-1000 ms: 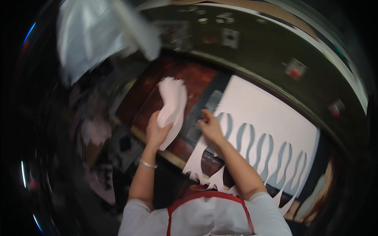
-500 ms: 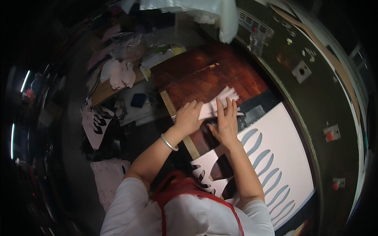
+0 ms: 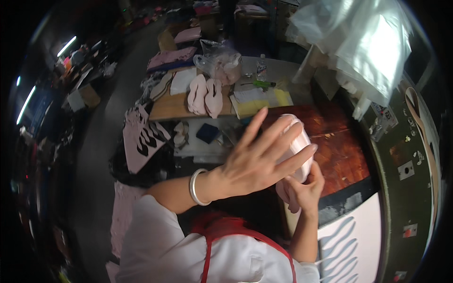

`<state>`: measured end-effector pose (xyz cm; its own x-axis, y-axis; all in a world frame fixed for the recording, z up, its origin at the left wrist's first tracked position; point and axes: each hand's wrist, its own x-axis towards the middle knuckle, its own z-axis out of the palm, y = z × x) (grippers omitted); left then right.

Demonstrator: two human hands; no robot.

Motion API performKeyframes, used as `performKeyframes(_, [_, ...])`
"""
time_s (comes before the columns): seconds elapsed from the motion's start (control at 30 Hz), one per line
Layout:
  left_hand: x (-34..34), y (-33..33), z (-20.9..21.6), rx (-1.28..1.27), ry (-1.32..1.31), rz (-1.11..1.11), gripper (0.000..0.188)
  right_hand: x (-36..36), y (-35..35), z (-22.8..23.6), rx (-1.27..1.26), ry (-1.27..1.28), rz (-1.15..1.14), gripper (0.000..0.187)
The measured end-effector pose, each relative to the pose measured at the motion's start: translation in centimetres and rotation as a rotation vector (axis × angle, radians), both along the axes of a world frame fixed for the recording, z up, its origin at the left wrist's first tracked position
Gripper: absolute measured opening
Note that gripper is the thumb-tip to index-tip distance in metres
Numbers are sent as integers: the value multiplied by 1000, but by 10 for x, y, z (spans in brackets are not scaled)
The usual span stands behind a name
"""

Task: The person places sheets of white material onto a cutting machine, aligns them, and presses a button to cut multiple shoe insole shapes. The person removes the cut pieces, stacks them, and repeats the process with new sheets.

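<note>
My left hand (image 3: 259, 158) is spread flat, fingers apart, pressed against a stack of pale pink cut-out pieces (image 3: 302, 141) raised in front of me. My right hand (image 3: 302, 191) grips the same stack from below, fingers curled round its lower end. A silver bangle (image 3: 196, 187) sits on my left wrist. Under the hands lies a red-brown wooden cutting board (image 3: 342, 151). A white sheet with wavy cut-out holes (image 3: 351, 240) lies at the lower right.
A dark green machine panel with switches (image 3: 406, 165) runs along the right. Clear plastic sheeting (image 3: 358, 42) hangs above it. To the left stands a bench with pink sole-shaped pieces (image 3: 205, 94), papers, a plastic bag and a bottle. Another cut sheet (image 3: 141, 139) lies on the floor.
My view has swung left toward the bench. Both hands have lifted the pink stack off the board, with the left hand now flat against it and the right gripping it from beneath.
</note>
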<state>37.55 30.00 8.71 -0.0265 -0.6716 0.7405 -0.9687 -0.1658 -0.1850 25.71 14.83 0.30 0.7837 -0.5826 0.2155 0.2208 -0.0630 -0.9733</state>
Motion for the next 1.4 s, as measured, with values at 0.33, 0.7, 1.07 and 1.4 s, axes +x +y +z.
performKeyframes(0.33, [134,73,-94,-252,1356,-449,88,159,87,-44,395,-198,97,96])
performKeyframes(0.7, [264,84,-124,-279,1229,-231,59,251,33,-69,283,177,310,61])
performKeyframes(1.07, [356,19,-150,-33,594,-408,33,371,-14,-54,1465,502,533,75])
performKeyframes(1.4, [375,1,-190,68,713,-502,35,373,-50,-93,1041,921,444,57])
